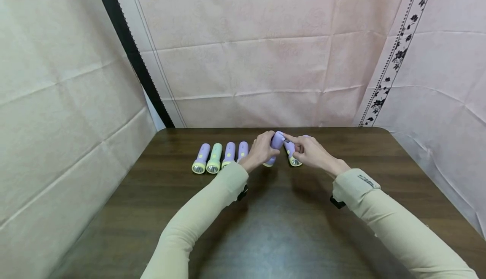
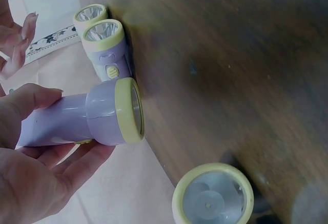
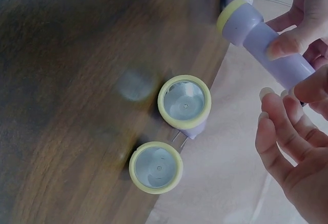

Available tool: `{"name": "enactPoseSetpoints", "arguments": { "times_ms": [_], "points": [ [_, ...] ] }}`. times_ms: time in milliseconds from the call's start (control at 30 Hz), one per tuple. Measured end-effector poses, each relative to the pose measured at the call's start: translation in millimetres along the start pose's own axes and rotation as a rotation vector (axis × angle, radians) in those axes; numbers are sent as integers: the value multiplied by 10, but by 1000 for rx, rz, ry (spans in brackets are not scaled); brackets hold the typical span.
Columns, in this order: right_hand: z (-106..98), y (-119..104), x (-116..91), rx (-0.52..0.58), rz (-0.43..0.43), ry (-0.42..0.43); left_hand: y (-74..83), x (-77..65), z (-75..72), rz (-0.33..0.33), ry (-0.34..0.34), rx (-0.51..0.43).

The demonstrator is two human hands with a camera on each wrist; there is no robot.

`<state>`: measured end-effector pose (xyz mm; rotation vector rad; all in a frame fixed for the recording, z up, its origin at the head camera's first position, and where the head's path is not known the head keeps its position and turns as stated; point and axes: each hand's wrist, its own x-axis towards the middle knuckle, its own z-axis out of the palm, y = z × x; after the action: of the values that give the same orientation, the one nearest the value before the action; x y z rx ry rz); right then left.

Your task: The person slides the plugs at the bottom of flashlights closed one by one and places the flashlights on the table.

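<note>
My left hand grips a purple flashlight with a yellow rim round its lens, thumb on one side and fingers curled beneath. In the left wrist view its lens end points right, and a yellow switch shows on its lower side. The right hand reaches in from the other side, its index finger touching the tail end, where a small dark part shows. Its remaining fingers are loosely bent with nothing between them. A purple flashlight lies below the held one, partly hidden; another purple flashlight lies by the right hand.
To the left, a purple flashlight, a green flashlight and two more purple ones lie in a row, lenses toward me. They rest near the far edge of the dark wooden table. Pale cloth hangs behind and at both sides.
</note>
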<state>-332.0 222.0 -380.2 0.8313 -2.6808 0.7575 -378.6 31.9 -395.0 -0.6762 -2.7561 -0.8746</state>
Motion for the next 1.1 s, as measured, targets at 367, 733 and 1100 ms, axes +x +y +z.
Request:
{"name": "enactPoseSetpoints", "arguments": {
  "times_ms": [367,733,1100],
  "points": [
    [0,5,1,12,-6,14,47,-7,0,-26,-32,-21],
    [9,14,27,54,16,1,84,-10,32,-17,-54,-29],
    [-6,4,54,26,20,1,86,47,-124,-42,-51,119]
  ]
}}
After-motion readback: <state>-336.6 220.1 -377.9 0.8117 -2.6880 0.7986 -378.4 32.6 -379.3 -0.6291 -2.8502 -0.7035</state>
